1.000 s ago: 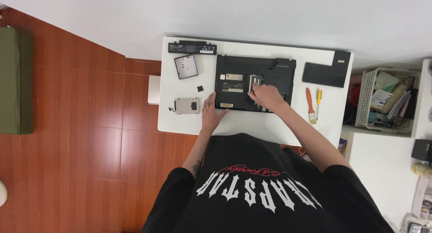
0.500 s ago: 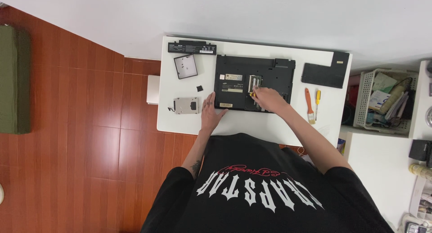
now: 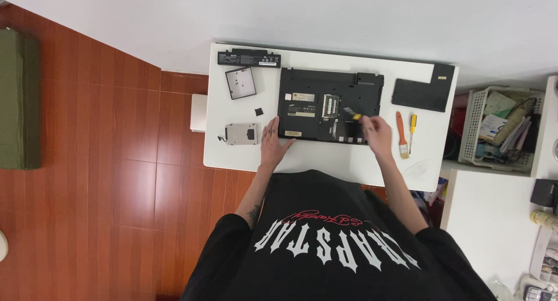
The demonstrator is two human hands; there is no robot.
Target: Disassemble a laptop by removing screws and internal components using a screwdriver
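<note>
Two hands work an upturned laptop [image 3: 328, 105], its battery [image 3: 249, 58] and cover [image 3: 423, 90] already off: left hand [image 3: 274, 139] flat and open steadying it, right hand [image 3: 376, 131] gripping a small brush [image 3: 352, 113].

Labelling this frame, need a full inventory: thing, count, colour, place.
table: 1, white, centre
laptop: 1, black, upside down, bottom open, mid table
battery: 1, black, long, far left corner
square drive: 1, black and silver, left of laptop
hard drive: 1, silver, near left edge
cover panel: 1, black, right of laptop
brush: 1, orange handle, right of laptop
screwdriver: 1, yellow handle, beside brush
basket: 1, white, far right, full of clutter
left hand: flat on laptop's near left corner
right hand: holds small tool over laptop
</note>
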